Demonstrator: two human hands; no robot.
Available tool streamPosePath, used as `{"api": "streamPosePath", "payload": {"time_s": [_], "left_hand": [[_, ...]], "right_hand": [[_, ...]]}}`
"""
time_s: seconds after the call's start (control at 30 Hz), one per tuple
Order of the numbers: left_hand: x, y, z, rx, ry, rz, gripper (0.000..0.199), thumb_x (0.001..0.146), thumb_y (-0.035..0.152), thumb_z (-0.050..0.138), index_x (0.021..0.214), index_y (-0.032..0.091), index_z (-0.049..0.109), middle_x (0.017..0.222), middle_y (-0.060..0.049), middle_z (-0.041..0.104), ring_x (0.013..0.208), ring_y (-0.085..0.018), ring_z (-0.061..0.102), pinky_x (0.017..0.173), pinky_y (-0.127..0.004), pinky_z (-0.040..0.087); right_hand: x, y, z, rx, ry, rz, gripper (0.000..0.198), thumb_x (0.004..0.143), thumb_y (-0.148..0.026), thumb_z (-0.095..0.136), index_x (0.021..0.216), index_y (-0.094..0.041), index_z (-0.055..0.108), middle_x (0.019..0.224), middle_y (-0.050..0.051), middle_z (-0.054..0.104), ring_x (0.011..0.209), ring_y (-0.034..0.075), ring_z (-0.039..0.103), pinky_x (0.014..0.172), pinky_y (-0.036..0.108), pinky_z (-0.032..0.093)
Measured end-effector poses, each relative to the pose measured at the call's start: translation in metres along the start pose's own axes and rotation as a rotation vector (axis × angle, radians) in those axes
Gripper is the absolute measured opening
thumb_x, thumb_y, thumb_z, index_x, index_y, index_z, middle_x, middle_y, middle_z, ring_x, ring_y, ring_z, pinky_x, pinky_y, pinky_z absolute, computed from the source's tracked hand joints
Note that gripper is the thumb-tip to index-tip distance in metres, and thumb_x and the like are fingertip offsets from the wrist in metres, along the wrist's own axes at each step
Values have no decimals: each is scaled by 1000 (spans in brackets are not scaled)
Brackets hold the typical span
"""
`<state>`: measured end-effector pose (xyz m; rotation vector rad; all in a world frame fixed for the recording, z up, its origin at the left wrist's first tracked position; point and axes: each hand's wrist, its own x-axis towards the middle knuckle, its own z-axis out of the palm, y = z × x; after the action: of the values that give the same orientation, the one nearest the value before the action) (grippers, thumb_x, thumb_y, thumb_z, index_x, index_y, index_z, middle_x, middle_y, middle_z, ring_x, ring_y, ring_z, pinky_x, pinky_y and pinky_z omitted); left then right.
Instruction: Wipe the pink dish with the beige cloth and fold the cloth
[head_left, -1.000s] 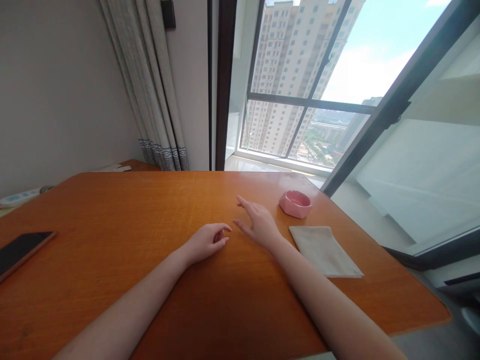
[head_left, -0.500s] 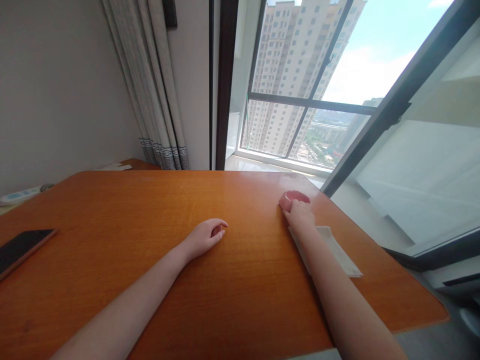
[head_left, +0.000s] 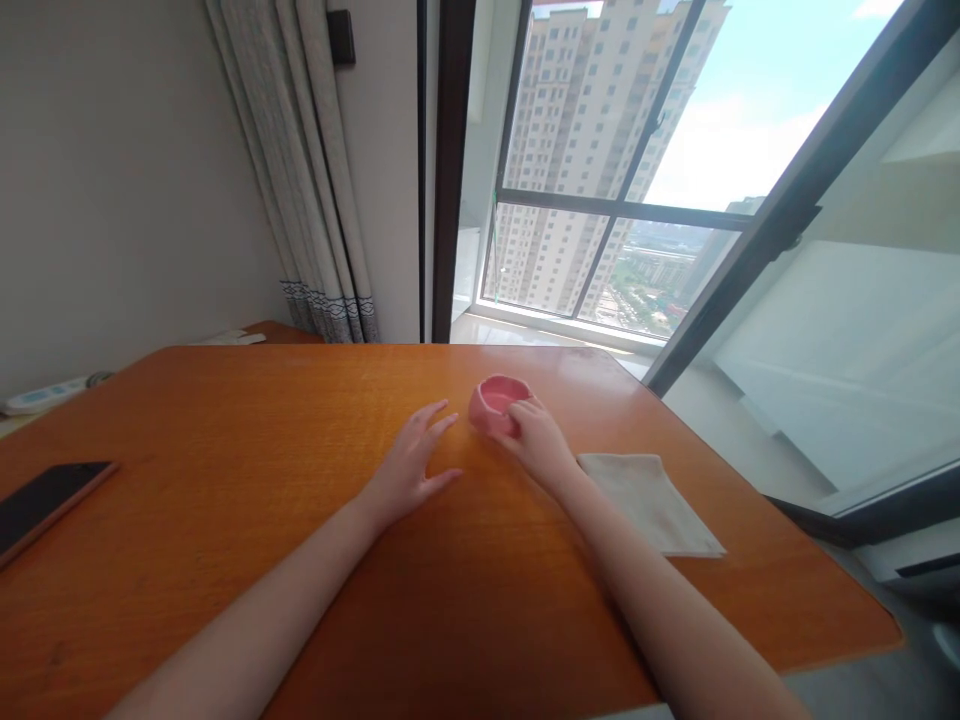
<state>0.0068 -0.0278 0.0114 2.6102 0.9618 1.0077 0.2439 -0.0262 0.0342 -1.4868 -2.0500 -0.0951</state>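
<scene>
Right hand (head_left: 541, 440) grasping the pink faceted bowl (head_left: 495, 404) by its near-right rim. Bowl's around mid-width of the glossy orange-brown wooden table (head_left: 262, 440); can't tell if lifted. Left hand (head_left: 411, 465) holding nothing, fingers spread, just left of bowl, no contact. Folded beige cloth (head_left: 654, 497) beside right forearm.

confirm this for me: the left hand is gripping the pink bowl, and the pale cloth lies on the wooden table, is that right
Wrong hand: the head view shows the right hand gripping the pink bowl. The pale cloth does lie on the wooden table.
</scene>
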Motion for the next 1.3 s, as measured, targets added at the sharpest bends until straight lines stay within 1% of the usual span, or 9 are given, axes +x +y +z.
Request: {"api": "streamPosePath", "payload": {"time_s": [0.13,0.2,0.3,0.37,0.47,0.57,0.77,1.1,1.3], "left_hand": [[3,4,-7,100,-34,131,40,81,33,58,119,21,48,130,-12,48,129,-27,35,110,-49,25],[5,5,-11,114,-87,147,18,83,31,55,97,20,55,105,-8,58,111,-23,48,108,-47,29],[7,2,-18,143,-109,98,17,82,35,56,81,20,51,88,-5,56,90,-20,52,101,-43,36],[7,-5,-25,181,-55,3,23,79,40,59,80,19,50,88,-6,56,88,-21,51,93,-41,41],[6,-27,-42,302,84,-208,29,74,44,64,79,19,49,91,-8,57,91,-26,50,84,-40,43],[-1,-59,-62,470,157,-403,31,70,43,66,80,18,52,93,-10,59,95,-29,51,86,-40,41],[-27,-101,-88,763,120,-664,35,70,47,62,85,17,54,92,-13,62,92,-32,54,85,-42,40],[-34,-108,-82,806,60,-728,37,73,44,58,93,13,55,98,-19,61,98,-37,52,84,-46,38],[-33,-100,-81,864,51,-711,31,76,41,57,91,14,55,97,-18,61,96,-36,54,83,-47,40]], "right_hand": [[-11,-46,15,190,-77,-167,20,76,-35,68,74,-21,54,80,4,60,85,21,52,82,34,44],[-15,-52,17,249,-107,-228,21,76,-38,68,76,-21,55,82,4,60,88,21,53,85,36,44],[-16,-43,16,319,-70,-281,21,83,-37,60,95,-20,56,104,9,60,105,23,51,94,39,42],[-14,-30,16,342,-17,-224,33,87,-32,52,117,-19,49,125,12,52,119,22,45,101,40,38],[-12,-10,20,322,-38,-73,45,88,-27,47,131,-17,39,130,13,49,121,21,45,103,39,37],[-11,-1,26,300,-122,-18,41,87,-24,46,128,-17,44,125,12,53,116,20,50,101,37,39],[-13,-8,29,249,-236,-49,35,85,-21,50,119,-16,53,120,11,56,113,20,52,100,34,39],[-9,-12,16,107,-326,-7,34,86,-22,49,119,-17,54,109,11,64,101,20,60,90,33,44],[-14,27,-22,-282,-364,423,29,72,-17,62,101,-16,64,83,13,69,81,26,67,69,37,51]]}}
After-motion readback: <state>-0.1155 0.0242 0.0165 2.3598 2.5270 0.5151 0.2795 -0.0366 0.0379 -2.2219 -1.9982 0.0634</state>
